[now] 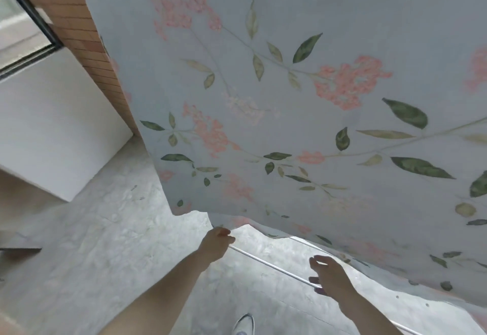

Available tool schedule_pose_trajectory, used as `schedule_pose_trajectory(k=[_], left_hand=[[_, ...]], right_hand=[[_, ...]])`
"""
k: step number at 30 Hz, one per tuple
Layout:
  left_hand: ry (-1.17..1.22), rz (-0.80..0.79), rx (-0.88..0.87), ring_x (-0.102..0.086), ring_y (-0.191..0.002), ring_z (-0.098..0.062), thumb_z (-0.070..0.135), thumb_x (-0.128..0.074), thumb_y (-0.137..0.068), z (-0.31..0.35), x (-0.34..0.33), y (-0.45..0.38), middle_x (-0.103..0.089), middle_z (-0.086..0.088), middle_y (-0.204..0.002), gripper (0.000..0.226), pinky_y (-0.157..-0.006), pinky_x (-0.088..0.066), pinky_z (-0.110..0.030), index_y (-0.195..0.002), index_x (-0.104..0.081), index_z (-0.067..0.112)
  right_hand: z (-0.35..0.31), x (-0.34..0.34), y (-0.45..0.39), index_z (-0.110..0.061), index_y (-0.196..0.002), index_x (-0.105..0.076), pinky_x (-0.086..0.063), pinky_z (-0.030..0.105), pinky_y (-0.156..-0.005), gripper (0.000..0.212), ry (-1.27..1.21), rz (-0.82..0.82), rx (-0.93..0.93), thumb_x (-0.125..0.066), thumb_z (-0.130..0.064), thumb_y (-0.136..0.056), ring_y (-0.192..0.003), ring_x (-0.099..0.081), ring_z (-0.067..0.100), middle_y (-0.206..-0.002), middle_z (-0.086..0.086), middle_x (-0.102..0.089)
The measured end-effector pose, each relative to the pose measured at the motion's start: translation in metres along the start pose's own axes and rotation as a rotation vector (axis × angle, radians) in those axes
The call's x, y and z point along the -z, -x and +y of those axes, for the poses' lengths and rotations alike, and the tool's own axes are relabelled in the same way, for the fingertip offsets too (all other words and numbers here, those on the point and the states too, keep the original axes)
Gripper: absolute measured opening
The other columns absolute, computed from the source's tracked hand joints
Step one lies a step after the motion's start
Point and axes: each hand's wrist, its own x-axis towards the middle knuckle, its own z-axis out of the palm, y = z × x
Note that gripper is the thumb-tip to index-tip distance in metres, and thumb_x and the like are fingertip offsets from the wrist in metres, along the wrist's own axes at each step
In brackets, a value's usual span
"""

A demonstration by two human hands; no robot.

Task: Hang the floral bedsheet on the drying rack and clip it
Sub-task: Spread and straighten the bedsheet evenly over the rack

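Observation:
The floral bedsheet (303,113), pale blue with pink blossoms and green leaves, hangs in front of me and fills most of the view. Its lower hem runs from the centre down to the right. My left hand (216,242) pinches the hem near its left corner. My right hand (329,274) hovers just below the hem with fingers spread and loosely bent, holding nothing. A thin white rail of the drying rack (268,262) runs diagonally under both hands. The top of the rack and any clips are hidden.
Grey concrete floor (118,242) lies below. A brick wall strip (79,32) and a white wall (52,124) stand at the left, with a dark-framed window (23,18) at the upper left. My white shoe (243,324) shows at the bottom.

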Motion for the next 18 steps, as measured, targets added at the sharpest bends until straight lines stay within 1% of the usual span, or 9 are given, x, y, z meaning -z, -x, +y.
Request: schedule_pose_trajectory(k=[2, 3, 6, 7, 9, 12, 14, 15, 18], left_hand=[[0.101, 0.027, 0.047, -0.061, -0.08, -0.019, 0.023, -0.071, -0.088, 0.001, 0.009, -0.027, -0.064, -0.007, -0.091, 0.027, -0.061, -0.051, -0.029, -0.113, -0.067, 0.014], [0.14, 0.043, 0.068, -0.062, -0.079, -0.02, 0.022, -0.069, -0.091, 0.0, 0.01, -0.047, -0.065, -0.007, -0.089, 0.025, -0.058, -0.051, -0.029, -0.113, -0.068, 0.012], [0.215, 0.049, 0.145, -0.07, -0.085, -0.021, 0.026, -0.067, -0.095, -0.014, 0.006, -0.12, -0.069, -0.01, -0.096, 0.028, -0.054, -0.055, -0.029, -0.115, -0.067, 0.007], [0.262, 0.05, 0.161, -0.07, -0.088, -0.021, 0.027, -0.068, -0.097, -0.016, 0.003, -0.141, -0.068, -0.008, -0.099, 0.029, -0.055, -0.057, -0.03, -0.118, -0.065, 0.007], [0.362, 0.043, 0.19, -0.071, -0.096, -0.022, 0.029, -0.068, -0.098, -0.031, -0.007, -0.185, -0.066, -0.006, -0.106, 0.033, -0.065, -0.062, -0.034, -0.124, -0.062, 0.009], [0.557, 0.004, 0.221, -0.068, -0.104, -0.022, 0.025, -0.069, -0.099, -0.04, -0.019, -0.214, -0.063, -0.004, -0.115, 0.04, -0.086, -0.063, -0.042, -0.134, -0.053, 0.014], [0.694, -0.02, 0.225, -0.068, -0.109, -0.021, 0.023, -0.07, -0.1, -0.048, -0.026, -0.235, -0.062, -0.004, -0.125, 0.051, -0.088, -0.062, -0.043, -0.144, -0.046, 0.016], [0.763, -0.028, 0.222, -0.068, -0.11, -0.021, 0.022, -0.069, -0.1, -0.051, -0.028, -0.246, -0.063, -0.003, -0.127, 0.053, -0.087, -0.062, -0.042, -0.146, -0.044, 0.015], [0.888, -0.059, 0.184, -0.068, -0.113, -0.019, 0.021, -0.066, -0.102, -0.056, -0.032, -0.274, -0.066, 0.0, -0.128, 0.04, -0.082, -0.061, -0.037, -0.139, -0.053, 0.012]], right_hand=[[-0.01, -0.008, -0.01, -0.017, -0.122, -0.062, -0.06, 0.042, -0.079, 0.026, -0.098, 0.016, -0.015, -0.065, -0.03, -0.1, -0.089, -0.075, 0.025, -0.112, 0.005, -0.069], [-0.015, -0.014, -0.022, -0.015, -0.123, -0.063, -0.06, 0.04, -0.077, 0.027, -0.137, 0.039, -0.018, -0.065, -0.03, -0.1, -0.088, -0.075, 0.025, -0.115, 0.005, -0.069], [-0.025, -0.048, -0.078, -0.011, -0.124, -0.062, -0.06, 0.041, -0.081, 0.029, -0.234, 0.065, -0.041, -0.063, -0.03, -0.102, -0.09, -0.074, 0.026, -0.119, 0.006, -0.068], [-0.029, -0.06, -0.098, -0.011, -0.122, -0.062, -0.06, 0.044, -0.085, 0.027, -0.285, 0.069, -0.058, -0.062, -0.029, -0.102, -0.091, -0.074, 0.027, -0.122, 0.007, -0.067], [-0.025, -0.091, -0.145, -0.013, -0.115, -0.061, -0.058, 0.048, -0.091, 0.021, -0.359, 0.062, -0.112, -0.061, -0.029, -0.103, -0.091, -0.072, 0.027, -0.125, 0.008, -0.064], [-0.022, -0.116, -0.18, -0.014, -0.121, -0.056, -0.059, 0.043, -0.082, 0.025, -0.458, 0.076, -0.157, -0.059, -0.032, -0.103, -0.094, -0.072, 0.027, -0.121, 0.004, -0.062], [-0.018, -0.127, -0.201, -0.016, -0.126, -0.053, -0.059, 0.041, -0.082, 0.03, -0.558, 0.087, -0.176, -0.06, -0.034, -0.103, -0.098, -0.073, 0.027, -0.113, 0.001, -0.062], [-0.017, -0.131, -0.213, -0.017, -0.128, -0.052, -0.057, 0.041, -0.084, 0.032, -0.613, 0.081, -0.185, -0.061, -0.034, -0.102, -0.1, -0.073, 0.027, -0.114, 0.0, -0.061], [-0.011, -0.135, -0.246, -0.015, -0.134, -0.055, -0.055, 0.035, -0.087, 0.042, -0.787, 0.093, -0.178, -0.069, -0.029, -0.097, -0.104, -0.072, 0.022, -0.13, 0.001, -0.061]])
